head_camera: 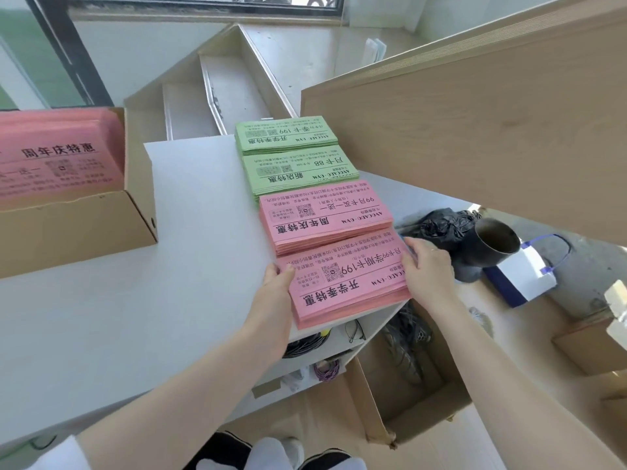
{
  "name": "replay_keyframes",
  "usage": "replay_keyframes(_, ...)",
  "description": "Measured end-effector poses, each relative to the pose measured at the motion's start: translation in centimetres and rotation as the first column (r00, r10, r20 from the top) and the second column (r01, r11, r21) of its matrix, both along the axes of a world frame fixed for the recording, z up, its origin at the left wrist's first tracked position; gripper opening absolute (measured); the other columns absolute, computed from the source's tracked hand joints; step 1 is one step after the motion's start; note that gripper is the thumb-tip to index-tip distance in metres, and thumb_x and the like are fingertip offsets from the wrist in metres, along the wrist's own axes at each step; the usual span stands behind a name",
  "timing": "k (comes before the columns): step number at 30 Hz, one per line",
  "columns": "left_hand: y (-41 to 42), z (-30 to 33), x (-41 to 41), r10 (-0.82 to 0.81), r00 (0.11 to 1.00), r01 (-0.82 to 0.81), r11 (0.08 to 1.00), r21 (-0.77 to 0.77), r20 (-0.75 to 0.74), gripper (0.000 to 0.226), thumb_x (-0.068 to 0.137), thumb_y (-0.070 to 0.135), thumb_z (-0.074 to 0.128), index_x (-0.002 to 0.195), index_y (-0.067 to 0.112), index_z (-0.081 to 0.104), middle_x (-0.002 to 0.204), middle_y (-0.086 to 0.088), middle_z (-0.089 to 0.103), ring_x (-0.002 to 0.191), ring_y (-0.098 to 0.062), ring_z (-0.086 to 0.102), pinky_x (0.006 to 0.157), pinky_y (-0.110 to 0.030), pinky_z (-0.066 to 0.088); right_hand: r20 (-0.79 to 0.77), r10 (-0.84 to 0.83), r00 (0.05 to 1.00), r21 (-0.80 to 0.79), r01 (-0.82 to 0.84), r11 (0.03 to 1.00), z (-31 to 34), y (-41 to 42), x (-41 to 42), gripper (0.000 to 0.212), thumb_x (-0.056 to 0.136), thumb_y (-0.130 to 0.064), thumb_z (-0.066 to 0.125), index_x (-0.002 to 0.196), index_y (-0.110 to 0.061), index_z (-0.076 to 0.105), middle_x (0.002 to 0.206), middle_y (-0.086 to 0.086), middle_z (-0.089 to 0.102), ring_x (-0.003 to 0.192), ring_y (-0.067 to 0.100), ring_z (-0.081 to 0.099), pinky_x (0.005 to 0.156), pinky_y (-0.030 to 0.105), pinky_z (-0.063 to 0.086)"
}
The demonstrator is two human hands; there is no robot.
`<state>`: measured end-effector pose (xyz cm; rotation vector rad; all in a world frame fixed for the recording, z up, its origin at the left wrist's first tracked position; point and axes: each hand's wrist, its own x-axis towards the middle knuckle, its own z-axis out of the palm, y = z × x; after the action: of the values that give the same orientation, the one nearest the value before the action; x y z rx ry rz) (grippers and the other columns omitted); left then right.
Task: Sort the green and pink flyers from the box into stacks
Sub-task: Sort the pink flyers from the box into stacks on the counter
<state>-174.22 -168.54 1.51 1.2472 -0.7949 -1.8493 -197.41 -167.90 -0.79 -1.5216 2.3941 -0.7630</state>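
Observation:
Four flyer stacks lie in a row along the right edge of the white table (101,300). Farthest is a green stack (285,134), then a second green stack (298,173), then a pink stack (324,217). The nearest pink stack (349,283) sits at the table's corner. My left hand (276,279) grips its left end, thumb on top. My right hand (425,269) holds its right end, thumb on the top sheet. At the far left an open cardboard box (78,228) holds more pink flyers (57,157).
A large wooden board (475,137) leans just right of the stacks. A black bag and a dark pipe (492,242) lie right of my right hand, beside a white and blue bag (522,279). Below the table edge stand shelves with cables (315,344) and an open cardboard box (417,395).

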Motion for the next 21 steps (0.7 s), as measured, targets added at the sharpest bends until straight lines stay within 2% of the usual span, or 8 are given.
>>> replay_keyframes(1,-0.1,0.5,0.6,-0.003,1.000,0.004,1.000,-0.029,0.031,0.026,0.100,0.020,0.034,0.119,0.018,0.052,0.104,0.008,0.068,0.098,-0.007,0.062,0.097,-0.032,0.042,-0.068,-0.006,0.998,-0.089,0.000,0.996,0.4,0.1,0.7,0.027,0.093,-0.014,0.048,0.116,-0.009,0.059,0.120,0.008,0.059,0.109,0.027,0.049,0.092,0.039,0.040)
replay_keyframes(3,-0.6,1.2,2.1,0.013,0.993,-0.001,0.995,-0.097,0.116,0.021,0.098,0.018,0.038,0.106,0.023,0.056,0.101,0.013,0.063,0.101,-0.004,0.054,0.098,-0.029,0.036,-0.059,0.070,0.996,-0.227,-0.082,0.970,1.7,-0.1,3.0,0.014,0.090,-0.010,0.052,0.099,-0.007,0.062,0.105,0.004,0.056,0.093,0.019,0.049,0.084,0.029,0.039)
replay_keyframes(5,-1.4,1.7,4.1,0.024,0.983,0.010,0.983,-0.181,0.180,0.021,0.095,0.010,0.041,0.099,0.022,0.058,0.101,0.012,0.061,0.100,-0.007,0.054,0.090,-0.025,0.040,0.038,0.250,0.967,-0.234,-0.235,0.943,3.3,-1.0,6.2,0.007,0.090,-0.009,0.055,0.089,-0.009,0.062,0.089,-0.003,0.053,0.074,0.010,0.048,0.072,0.015,0.037)
replay_keyframes(7,-2.3,2.2,6.4,0.040,0.972,0.018,0.969,-0.247,0.230,0.022,0.093,0.003,0.042,0.102,0.014,0.060,0.104,0.005,0.061,0.095,-0.011,0.058,0.082,-0.022,0.045,0.118,0.429,0.896,-0.200,-0.402,0.894,4.5,-2.6,9.8,0.009,0.090,-0.008,0.056,0.086,-0.014,0.062,0.081,-0.005,0.054,0.062,0.008,0.047,0.062,0.012,0.038)
replay_keyframes(11,-4.2,3.4,12.3,0.156,0.955,-0.057,0.932,-0.359,0.254,0.024,0.092,-0.001,0.042,0.097,0.013,0.061,0.095,0.002,0.065,0.079,-0.010,0.063,0.077,-0.024,0.047,0.210,0.609,0.765,-0.223,-0.569,0.792,5.4,-6.5,17.8,0.014,0.088,-0.008,0.057,0.084,-0.018,0.065,0.082,-0.010,0.058,0.067,0.017,0.055,0.065,0.017,0.038)
replay_keyframes(16,-7.1,5.0,21.8,0.297,0.901,-0.089,0.840,-0.535,0.317,0.028,0.091,-0.004,0.042,0.086,0.014,0.062,0.082,-0.001,0.068,0.072,-0.011,0.065,0.073,-0.019,0.050,0.236,0.721,0.651,-0.238,-0.681,0.693,6.7,-11.5,28.3,0.012,0.089,-0.007,0.055,0.089,-0.013,0.066,0.087,-0.012,0.057,0.073,0.011,0.054,0.067,0.010,0.038)
replay_keyframes(18,-8.6,6.1,25.9,0.344,0.874,-0.067,0.785,-0.616,0.343,0.029,0.091,-0.005,0.042,0.084,0.014,0.062,0.080,-0.001,0.068,0.071,-0.013,0.064,0.070,-0.017,0.050,0.191,0.735,0.650,-0.268,-0.686,0.676,7.5,-13.5,32.4,0.013,0.088,-0.007,0.055,0.089,-0.013,0.067,0.079,-0.017,0.053,0.069,0.002,0.051,0.065,0.010,0.037)
replay_keyframes(21,-11.6,7.8,31.8,0.404,0.833,-0.029,0.715,-0.698,0.379,0.028,0.092,-0.002,0.043,0.084,0.017,0.062,0.081,0.002,0.067,0.070,-0.011,0.063,0.068,-0.019,0.051,0.056,0.661,0.749,-0.299,-0.619,0.726,8.9,-16.7,37.1,0.014,0.088,-0.011,0.055,0.091,-0.016,0.067,0.071,-0.022,0.048,0.063,-0.003,0.046,0.062,0.013,0.034)
